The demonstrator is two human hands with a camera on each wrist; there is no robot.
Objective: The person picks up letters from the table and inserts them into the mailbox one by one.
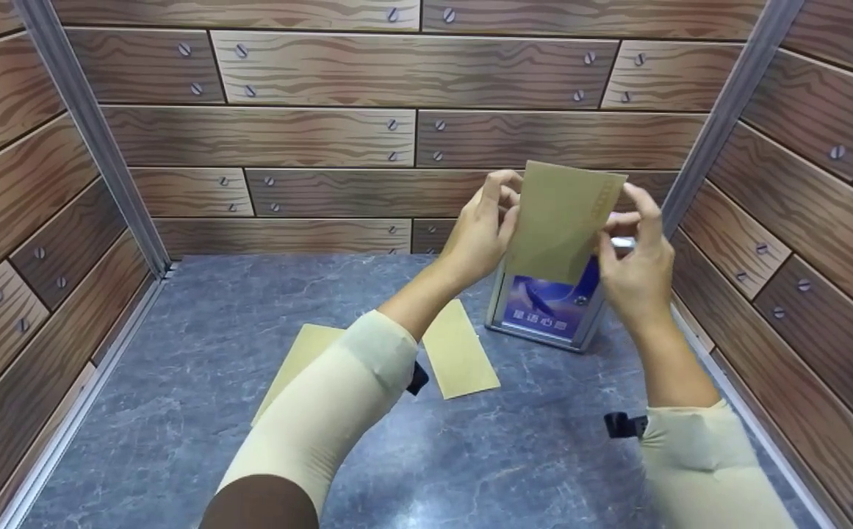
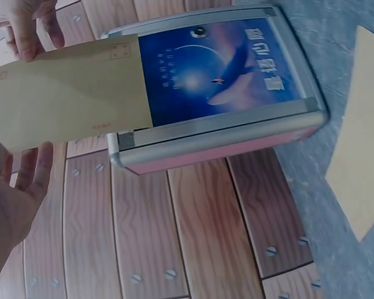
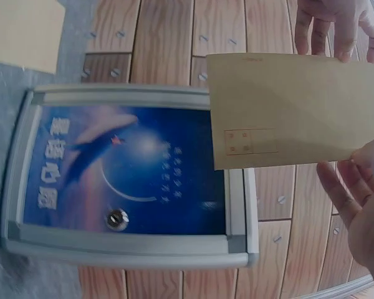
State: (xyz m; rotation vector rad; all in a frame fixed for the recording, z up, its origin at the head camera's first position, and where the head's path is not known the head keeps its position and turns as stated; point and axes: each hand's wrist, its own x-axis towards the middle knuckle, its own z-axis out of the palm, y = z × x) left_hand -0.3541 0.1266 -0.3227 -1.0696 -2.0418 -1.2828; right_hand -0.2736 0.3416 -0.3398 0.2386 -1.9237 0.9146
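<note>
Here's envelope [image 1: 562, 228], aloft, toward twelve o'clock of blue-fronted box [image 1: 544, 312] in head view! Left hand [image 1: 476, 228] at nine o'clock, right hand [image 1: 639, 268] at three, gripping opposite edges. Best: light, even pinch; hard squeeze could buckle paper.

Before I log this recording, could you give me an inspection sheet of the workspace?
Surface: blue-grey marble-patterned tabletop.
Job's things: printed tan paper envelope, held up, covering part of a blue-fronted, metal-framed upright box in the head view; a flat tan paper rectangle on the tabletop, plus another tan paper rectangle, partly hidden.
Clutter: nothing seen.
Hands: left hand and right hand hold the envelope's opposite edges with their fingers.
Cables: nothing seen.
Surroundings: wood-plank-patterned walls, grey metal corner post.
</note>
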